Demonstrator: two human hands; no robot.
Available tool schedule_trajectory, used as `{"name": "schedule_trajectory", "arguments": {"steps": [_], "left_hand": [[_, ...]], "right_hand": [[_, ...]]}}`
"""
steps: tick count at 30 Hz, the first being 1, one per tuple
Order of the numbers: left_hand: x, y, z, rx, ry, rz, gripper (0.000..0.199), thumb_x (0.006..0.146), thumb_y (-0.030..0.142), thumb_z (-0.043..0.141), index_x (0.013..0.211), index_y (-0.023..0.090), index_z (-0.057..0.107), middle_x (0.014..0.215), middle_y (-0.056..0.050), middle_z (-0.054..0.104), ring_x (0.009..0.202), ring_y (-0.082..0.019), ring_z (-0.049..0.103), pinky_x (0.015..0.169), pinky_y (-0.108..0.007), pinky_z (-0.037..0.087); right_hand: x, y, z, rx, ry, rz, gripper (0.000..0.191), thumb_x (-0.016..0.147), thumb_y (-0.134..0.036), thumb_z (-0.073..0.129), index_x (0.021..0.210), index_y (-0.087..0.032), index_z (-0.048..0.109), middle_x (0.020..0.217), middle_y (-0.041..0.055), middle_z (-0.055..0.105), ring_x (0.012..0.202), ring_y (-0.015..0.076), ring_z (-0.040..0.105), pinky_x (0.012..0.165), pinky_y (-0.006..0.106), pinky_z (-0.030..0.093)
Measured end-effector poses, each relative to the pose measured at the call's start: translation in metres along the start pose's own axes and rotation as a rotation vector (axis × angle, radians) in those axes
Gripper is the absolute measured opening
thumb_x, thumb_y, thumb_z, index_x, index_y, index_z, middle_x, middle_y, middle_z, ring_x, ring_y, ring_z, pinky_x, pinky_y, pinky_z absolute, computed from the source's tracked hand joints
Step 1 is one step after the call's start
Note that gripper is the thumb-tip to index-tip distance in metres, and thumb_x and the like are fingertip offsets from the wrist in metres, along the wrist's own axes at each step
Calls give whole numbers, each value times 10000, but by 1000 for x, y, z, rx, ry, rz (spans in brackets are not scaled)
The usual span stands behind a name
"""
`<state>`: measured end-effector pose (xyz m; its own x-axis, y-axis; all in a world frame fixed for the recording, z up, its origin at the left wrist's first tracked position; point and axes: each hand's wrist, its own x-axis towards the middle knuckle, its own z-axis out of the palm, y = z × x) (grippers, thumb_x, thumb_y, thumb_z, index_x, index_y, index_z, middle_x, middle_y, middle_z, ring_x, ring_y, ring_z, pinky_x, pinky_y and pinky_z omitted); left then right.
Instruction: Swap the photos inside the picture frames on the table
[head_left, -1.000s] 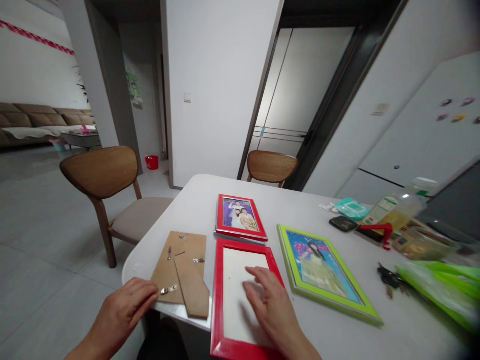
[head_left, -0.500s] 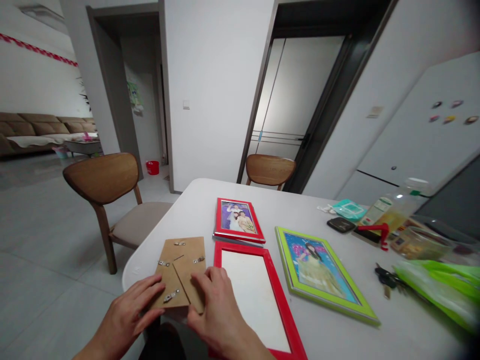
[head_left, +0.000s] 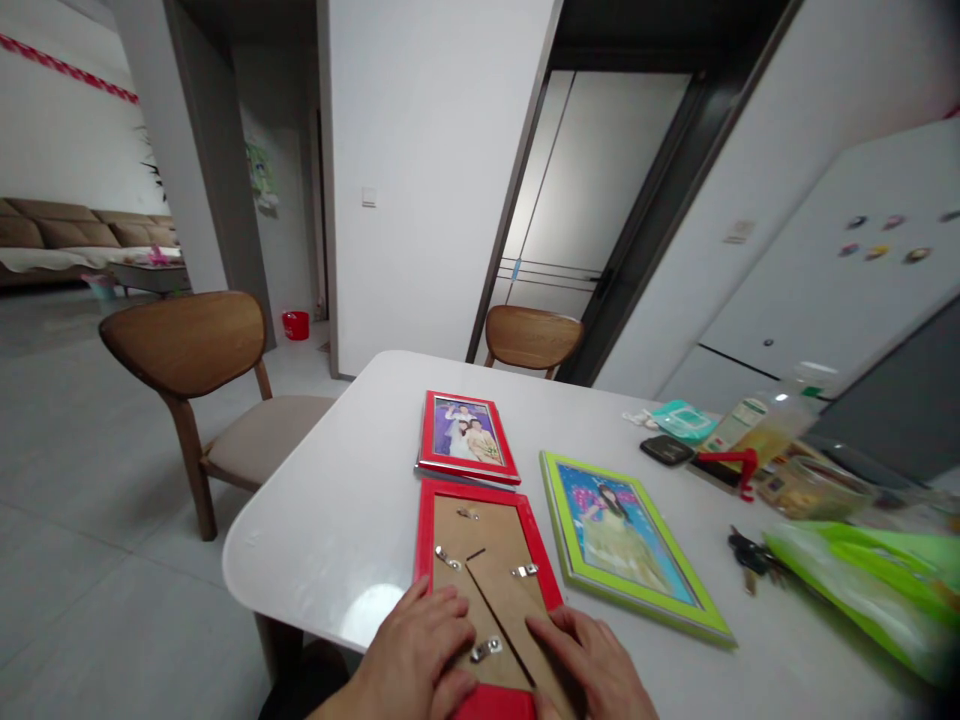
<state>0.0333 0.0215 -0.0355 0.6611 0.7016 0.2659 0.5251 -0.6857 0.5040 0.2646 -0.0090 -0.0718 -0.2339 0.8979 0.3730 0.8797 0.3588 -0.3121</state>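
Note:
A brown backing board (head_left: 480, 545) with metal clips lies within the opening of a red frame (head_left: 426, 525) near the table's front edge. My left hand (head_left: 420, 650) rests on the left side of the board and frame, its fingers pointing forward. On the board's lower right lies my right hand (head_left: 589, 660), fingers extended over its stand flap. Beyond the red frame is another red frame with a group photo (head_left: 469, 435). A green frame (head_left: 637, 545) with a picture of a figure in a yellow dress lies to the right.
The white table (head_left: 315, 530) holds a bottle (head_left: 772, 415), a plastic container (head_left: 814, 490), a black case (head_left: 667, 450), keys (head_left: 750, 555) and a green plastic bag (head_left: 862, 570) on the right. Wooden chairs (head_left: 187, 345) stand left and behind.
Both hands have moved right with the backing board, from the bare tabletop onto the red frame, covering its white panel. The camera view has shifted slightly.

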Motion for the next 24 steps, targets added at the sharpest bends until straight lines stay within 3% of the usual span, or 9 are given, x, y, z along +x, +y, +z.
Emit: {"name": "schedule_trajectory", "arguments": {"steps": [4,7,9,16,19,24], "left_hand": [[0,0,-8,4,-80,-111,169,735,218,560,900,186,542,1138,-65,526,1086,-209,443,984,-433,241],[-3,1,-13,21,-184,-109,385,647,387,655,938,177,516,1239,-106,424,1154,-247,356,989,-475,187],[-7,0,-13,27,-210,-97,429,608,422,681,918,179,512,1270,-105,383,1178,-242,319,999,-467,155],[-8,-3,-9,23,-192,-106,312,605,330,690,811,173,517,1232,-93,435,1165,-214,342,1015,-437,126],[-5,-3,-9,17,-183,-136,316,589,303,697,813,162,524,1230,-101,435,1161,-220,349,1016,-434,136],[-7,-2,-7,9,-168,-124,322,601,299,683,839,148,529,1222,-109,443,1152,-218,361,1020,-425,135]], "right_hand": [[9,-15,7,-52,64,-6,394,622,-273,560,1010,-201,582,977,118,538,901,255,507,748,416,434],[18,-23,0,-32,8,5,315,693,-291,517,995,-225,582,966,98,534,892,231,498,747,389,424],[28,-23,-5,-26,-35,38,274,747,-280,457,982,-221,585,925,88,540,857,211,500,740,364,418],[73,-7,-5,-92,-92,145,264,778,-188,381,809,-183,643,758,66,518,742,176,492,681,288,405],[75,-1,-4,-54,-127,105,264,779,-196,386,723,-184,643,757,55,513,735,165,495,669,275,407],[63,3,-7,7,-142,67,279,798,-215,361,795,-180,638,917,82,529,842,165,509,749,280,417]]}}
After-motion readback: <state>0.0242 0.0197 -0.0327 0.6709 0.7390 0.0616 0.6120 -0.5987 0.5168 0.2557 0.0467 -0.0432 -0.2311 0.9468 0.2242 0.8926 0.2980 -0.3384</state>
